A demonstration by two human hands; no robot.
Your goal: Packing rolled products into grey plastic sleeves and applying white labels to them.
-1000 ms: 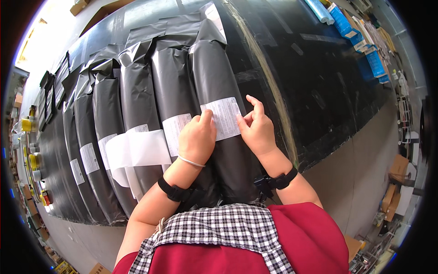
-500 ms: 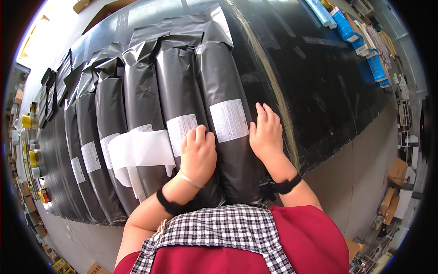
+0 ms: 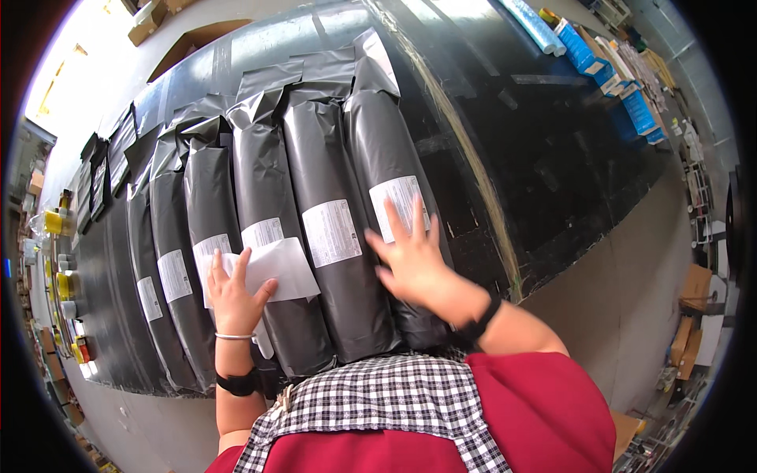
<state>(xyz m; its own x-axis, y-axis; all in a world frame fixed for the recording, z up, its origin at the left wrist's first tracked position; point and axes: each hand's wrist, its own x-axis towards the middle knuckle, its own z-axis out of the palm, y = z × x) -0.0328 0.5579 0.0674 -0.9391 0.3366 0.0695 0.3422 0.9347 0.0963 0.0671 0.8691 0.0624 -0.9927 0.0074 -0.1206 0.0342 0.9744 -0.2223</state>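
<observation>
Several long, black plastic mailing bags, stuffed full, lie side by side in front of me, each with a white printed label near its middle. On the rightmost bag (image 3: 382,134), my right hand (image 3: 416,264) is spread over the label (image 3: 398,193), hiding its lower part. My left hand (image 3: 234,301) has its fingers apart over the left part of a loose white paper sheet (image 3: 289,270). That sheet lies across the bags left of the second bag from the right (image 3: 319,154). Whether my left fingers press on it I cannot tell.
The bags lie on a black table (image 3: 552,158) with a worn tape strip (image 3: 465,142) running along it. More flat black bags (image 3: 98,177) are at the far left. Blue boxes (image 3: 579,51) and a light-blue roll (image 3: 536,27) sit at the far right edge.
My left hand has moved left from the second bag's label onto the white sheet, which now lies flatter. My right hand has swung left from beside the rightmost bag onto its label.
</observation>
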